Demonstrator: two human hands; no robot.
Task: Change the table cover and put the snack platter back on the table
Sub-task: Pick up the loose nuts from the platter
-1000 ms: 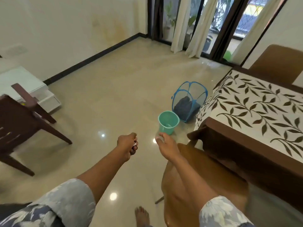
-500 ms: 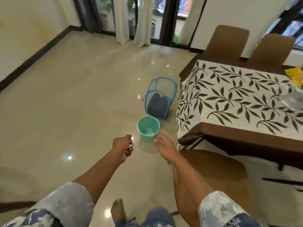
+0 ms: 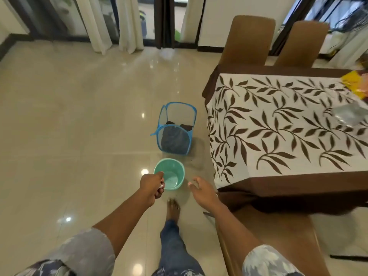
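Lying smooth, white brown-leafed cover point(image 3: 288, 126), left grip point(image 3: 152, 185) pinching a white bit point(image 3: 161, 186), right grip point(image 3: 203, 191) spread.

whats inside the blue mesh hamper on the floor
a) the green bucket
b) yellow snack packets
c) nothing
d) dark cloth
D: a bundle of dark cloth shows through the mesh wall of the blue hamper and fills its lower part, while the green bucket stands apart on the floor in front of it.
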